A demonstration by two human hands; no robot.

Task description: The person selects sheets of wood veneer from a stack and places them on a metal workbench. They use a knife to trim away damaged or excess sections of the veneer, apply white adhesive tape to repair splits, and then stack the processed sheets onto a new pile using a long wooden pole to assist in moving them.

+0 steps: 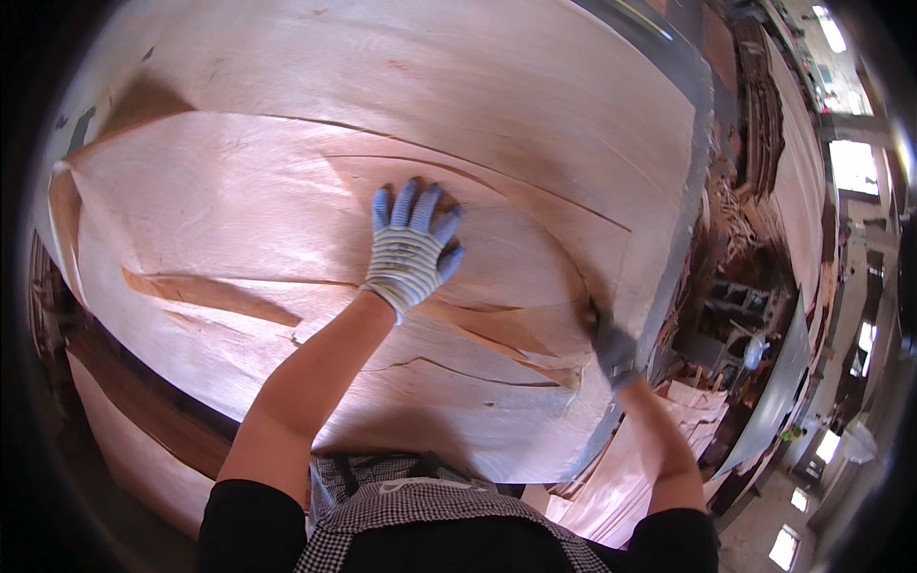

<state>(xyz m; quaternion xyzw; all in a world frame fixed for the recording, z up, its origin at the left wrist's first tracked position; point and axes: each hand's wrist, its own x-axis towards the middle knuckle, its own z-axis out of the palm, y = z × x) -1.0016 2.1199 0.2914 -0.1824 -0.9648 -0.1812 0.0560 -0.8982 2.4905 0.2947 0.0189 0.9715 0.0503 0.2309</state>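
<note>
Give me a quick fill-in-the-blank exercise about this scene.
1. The left hand, spread over the wood sheets, wears a glove patterned with ____.
2. That glove's fingers are coloured ____.
3. The blurred, darker hand is the person's ____ one.
4. The apron has small black-and-white ____.

Missing words: stripes; blue; right; checks.

Glaring windows (853,167), dark edges, blurred right hand (614,351)

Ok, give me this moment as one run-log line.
left hand: gloved, palm down on thin wood sheet | right hand: gloved, blurred near sheet's right end, grip unclear | around: brown flap, checked apron
</note>
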